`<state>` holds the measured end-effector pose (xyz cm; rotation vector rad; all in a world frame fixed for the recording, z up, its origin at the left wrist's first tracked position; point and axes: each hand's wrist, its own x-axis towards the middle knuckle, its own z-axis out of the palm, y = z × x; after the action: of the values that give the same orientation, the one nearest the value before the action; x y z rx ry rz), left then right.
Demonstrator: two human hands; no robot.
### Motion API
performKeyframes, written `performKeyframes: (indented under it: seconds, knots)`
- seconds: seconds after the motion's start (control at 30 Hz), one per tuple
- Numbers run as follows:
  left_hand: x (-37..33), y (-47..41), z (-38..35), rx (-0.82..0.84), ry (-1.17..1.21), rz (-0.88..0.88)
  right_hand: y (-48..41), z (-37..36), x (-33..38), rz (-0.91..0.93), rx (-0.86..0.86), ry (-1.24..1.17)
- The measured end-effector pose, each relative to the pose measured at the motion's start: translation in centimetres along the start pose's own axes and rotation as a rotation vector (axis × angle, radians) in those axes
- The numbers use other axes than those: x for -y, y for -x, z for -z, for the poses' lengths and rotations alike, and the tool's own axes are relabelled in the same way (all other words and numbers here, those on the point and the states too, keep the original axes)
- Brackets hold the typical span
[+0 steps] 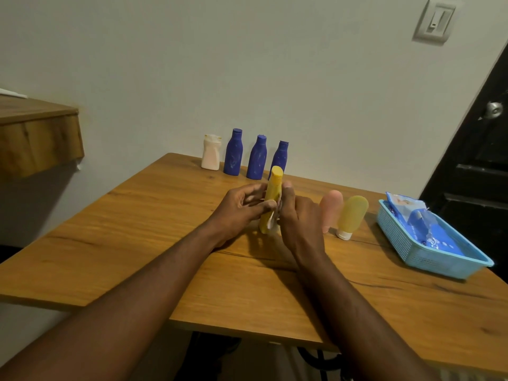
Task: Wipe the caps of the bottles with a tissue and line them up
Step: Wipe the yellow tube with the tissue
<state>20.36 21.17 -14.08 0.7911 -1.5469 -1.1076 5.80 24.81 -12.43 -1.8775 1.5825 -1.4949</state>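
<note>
Fingers [264, 206] of L hand [242, 209] & R hand [299, 224] pinch yellow bottle [273, 188] btwn them, tissue [270, 224] at base.

Row along the far edge of the table [132, 232]: white bottle [210, 153], then left blue bottle [233, 153], middle blue bottle [257, 158], right blue bottle [281, 158]. All are upright with caps on, standing close but apart. Nearer, the yellow tube [272, 192] is gripped between the left hand [240, 209] and right hand [298, 220], leaning slightly, flat end up. A white tissue [270, 224] is bunched at its lower end, and the cap is hidden. To the right, the pink tube [331, 207] and olive tube [352, 214] stand cap-down, just beside each other. The olive tube's cap is white.
</note>
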Motion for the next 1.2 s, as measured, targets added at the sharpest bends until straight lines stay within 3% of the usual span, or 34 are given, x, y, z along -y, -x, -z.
performKeyframes:
  seconds: [0.1, 0.23, 0.4, 0.53, 0.63, 0.8, 1.03, 1.2]
  knots:
    - [0.0, 0.0, 0.0, 0.019, 0.004, -0.001, -0.2, -0.3, 0.3, 0.053, -0.033, -0.145]
    - [0.0, 0.0, 0.1, 0.030, 0.014, 0.011, -0.7, -1.0, 0.2, -0.004, 0.118, -0.332]
    - [0.0, 0.0, -0.1, 0.023, 0.000, 0.000, -0.5, -0.9, 0.1, -0.100, 0.191, -0.318]
    - [0.2, -0.1, -0.1, 0.015, 0.009, 0.032, -0.2, -0.7, 1.0, 0.035, 0.078, -0.274]
    - [0.1, -0.1, -0.1, 0.033, 0.035, 0.054, -0.6, -0.9, 1.1, 0.052, 0.094, -0.258]
    - [0.1, -0.2, -0.2, 0.031, 0.014, 0.033, -1.3, -1.1, 0.6, -0.065, 0.158, -0.400]
    - [0.1, -0.1, -0.2, 0.011, 0.011, 0.022, -1.0, -0.8, 0.1, -0.134, 0.151, -0.245]
    - [0.2, -0.1, -0.2, 0.028, 0.012, 0.007, -1.2, -1.0, -0.8, -0.321, 0.323, -0.308]
